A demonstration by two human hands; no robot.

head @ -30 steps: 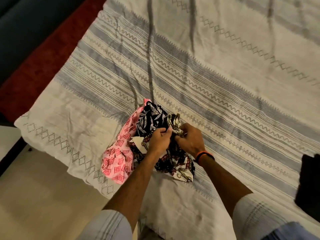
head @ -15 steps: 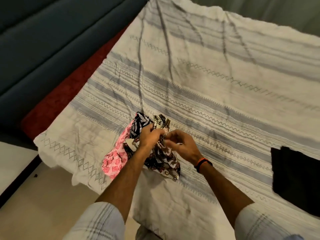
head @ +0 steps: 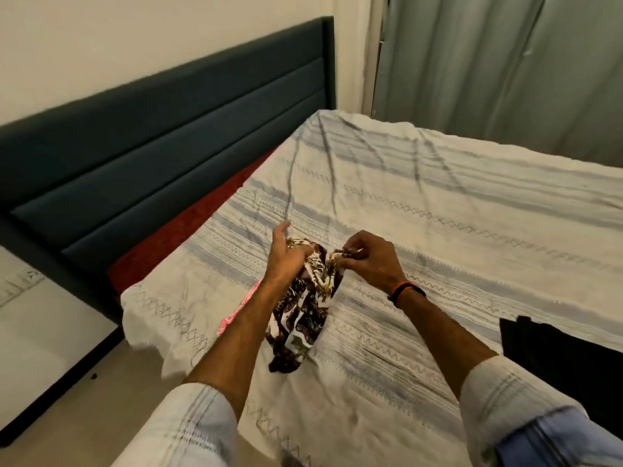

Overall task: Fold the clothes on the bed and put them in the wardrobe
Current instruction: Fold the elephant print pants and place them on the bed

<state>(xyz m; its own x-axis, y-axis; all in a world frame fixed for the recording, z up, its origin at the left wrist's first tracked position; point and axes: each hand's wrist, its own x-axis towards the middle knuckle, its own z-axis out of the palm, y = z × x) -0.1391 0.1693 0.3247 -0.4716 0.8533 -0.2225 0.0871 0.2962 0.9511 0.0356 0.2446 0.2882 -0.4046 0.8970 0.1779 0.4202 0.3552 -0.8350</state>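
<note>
While the left hand (head: 286,256) bunches one end of the brown-and-white patterned garment (head: 303,305) and the right hand (head: 365,256) pinches its edge (apparently seeking a seam to spread it), the garment hangs down to the bed (head: 438,237), beside a pink garment (head: 236,315).

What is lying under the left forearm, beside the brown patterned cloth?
A pink cloth shows as a narrow strip along the left forearm, on the bedspread. The arm covers the rest, so its shape and size cannot be seen.
</note>
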